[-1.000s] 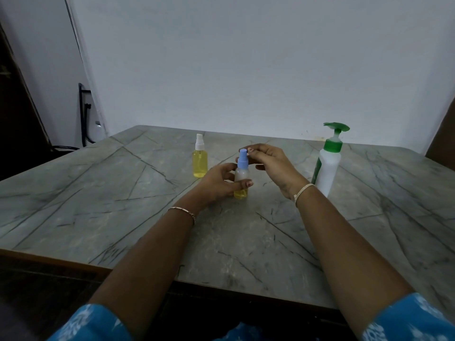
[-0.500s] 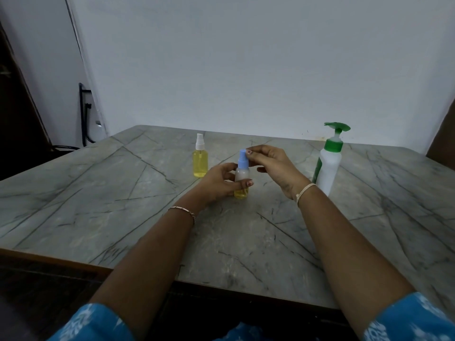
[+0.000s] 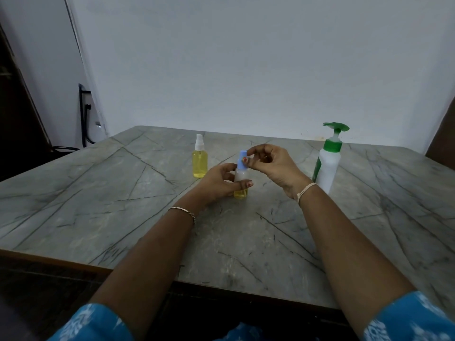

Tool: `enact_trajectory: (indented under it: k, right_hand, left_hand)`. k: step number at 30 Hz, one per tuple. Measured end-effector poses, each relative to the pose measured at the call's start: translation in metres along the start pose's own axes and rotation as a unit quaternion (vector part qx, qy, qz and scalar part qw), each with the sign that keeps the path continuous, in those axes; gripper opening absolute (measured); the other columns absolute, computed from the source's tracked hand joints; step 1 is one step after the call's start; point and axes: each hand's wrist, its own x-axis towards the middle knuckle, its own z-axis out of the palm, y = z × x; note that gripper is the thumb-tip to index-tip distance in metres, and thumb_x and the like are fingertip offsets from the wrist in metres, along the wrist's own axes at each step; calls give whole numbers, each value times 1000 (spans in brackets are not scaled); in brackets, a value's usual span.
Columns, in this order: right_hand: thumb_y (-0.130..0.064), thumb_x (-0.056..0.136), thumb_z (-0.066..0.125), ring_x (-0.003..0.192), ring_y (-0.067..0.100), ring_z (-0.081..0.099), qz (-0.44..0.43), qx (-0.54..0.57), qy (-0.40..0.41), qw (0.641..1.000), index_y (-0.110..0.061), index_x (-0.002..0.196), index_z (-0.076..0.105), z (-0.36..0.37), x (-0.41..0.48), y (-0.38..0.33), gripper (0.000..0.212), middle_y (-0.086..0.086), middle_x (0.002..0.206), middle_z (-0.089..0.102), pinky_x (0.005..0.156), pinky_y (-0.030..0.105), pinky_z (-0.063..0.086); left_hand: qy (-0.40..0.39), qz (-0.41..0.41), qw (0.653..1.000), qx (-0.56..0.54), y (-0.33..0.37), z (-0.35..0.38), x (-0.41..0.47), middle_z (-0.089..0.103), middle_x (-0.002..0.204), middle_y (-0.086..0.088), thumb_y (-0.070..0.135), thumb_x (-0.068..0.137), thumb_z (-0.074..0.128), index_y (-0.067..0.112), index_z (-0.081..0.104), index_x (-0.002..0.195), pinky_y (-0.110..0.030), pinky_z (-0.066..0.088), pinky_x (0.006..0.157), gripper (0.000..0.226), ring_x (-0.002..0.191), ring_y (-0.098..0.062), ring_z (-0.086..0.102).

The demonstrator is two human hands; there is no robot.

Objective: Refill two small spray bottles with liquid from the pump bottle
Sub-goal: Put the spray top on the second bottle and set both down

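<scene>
A: What differs from half a second ago?

B: Hardly anything. The blue-capped spray bottle (image 3: 240, 179) stands on the same spot of the table (image 3: 98, 193), and both hands stay on it. Only the fingertips of the right hand (image 3: 273, 163) have shifted a little on the blue cap (image 3: 242, 159).

A: How do the hands sit?

B: The left hand (image 3: 216, 183) is curled round the bottle's body, thumb across the front, holding it upright. The right hand comes from the right and pinches the cap between thumb and forefinger, its other fingers loosely bent.

A: And the rest?

B: That bottle has yellow liquid only at its bottom. The white-capped spray bottle (image 3: 200, 161) stands just behind and left of it, nearly full of yellow. The pump bottle (image 3: 328, 166) stands upright to the right, beyond the right wrist, untouched
</scene>
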Motion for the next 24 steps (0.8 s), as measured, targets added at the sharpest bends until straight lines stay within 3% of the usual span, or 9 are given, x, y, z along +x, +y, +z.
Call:
enact_trajectory:
  k: [4, 7, 11, 16, 18, 21, 24]
  right_hand:
    - [-11, 87, 70, 101, 1, 64, 24, 6, -82, 996, -21, 114, 65, -1, -1, 1, 29, -6, 108, 70, 91, 17, 51]
    - [-5, 85, 71, 90, -4, 66, 7, -1, -72, 997, -18, 111, 64, 3, -2, 0, 30, -6, 101, 70, 80, 11, 51]
    - [-6, 79, 78, 80, 5, 61, -19, -40, -22, 999, -9, 112, 65, 8, 0, 3, 35, 1, 97, 69, 73, 11, 51]
    - [-13, 89, 68, 99, 5, 65, 5, -6, -80, 997, -15, 115, 66, 5, -2, 2, 26, 1, 110, 71, 87, 15, 51]
    - [-12, 91, 65, 102, 7, 66, 7, 7, -88, 996, -11, 117, 66, 4, -1, 3, 27, 3, 111, 71, 86, 14, 51]
    - [-14, 89, 69, 99, 10, 66, -18, -29, -53, 998, -6, 116, 68, 7, -1, 5, 28, 6, 109, 73, 85, 12, 50]
    - [-13, 84, 75, 99, 19, 68, -34, -41, -18, 998, -7, 111, 70, 10, 2, 9, 28, 7, 105, 74, 87, 22, 53]
  left_hand:
    - [-2, 9, 1000, -6, 2, 0, -2, 61, 113, -1, 31, 75, 77, 17, 48, 132, -32, 54, 89, 65, 101, -16, 60]
    - [-12, 25, 1000, -9, 1, -1, -3, 65, 109, -1, 24, 74, 79, 19, 54, 126, -30, 54, 88, 58, 98, -17, 63]
    - [-25, 40, 999, -9, -2, -2, -3, 67, 112, -9, 11, 69, 81, 14, 57, 122, -37, 53, 92, 58, 100, -23, 66]
    - [-35, 36, 999, 2, -2, -3, -2, 65, 117, -8, 11, 70, 81, 13, 54, 125, -34, 52, 93, 61, 103, -22, 65]
    - [-33, 31, 999, 15, -3, -3, -2, 66, 116, -8, 12, 70, 80, 9, 57, 120, -32, 52, 93, 55, 104, -20, 64]
    - [-24, 33, 999, 28, -3, -3, -3, 68, 112, -7, 14, 71, 81, 8, 62, 114, -25, 51, 88, 47, 102, -18, 65]
    - [-9, 36, 999, 34, -4, -2, -3, 70, 109, -8, 15, 70, 82, 7, 64, 111, -28, 52, 90, 46, 101, -19, 66]
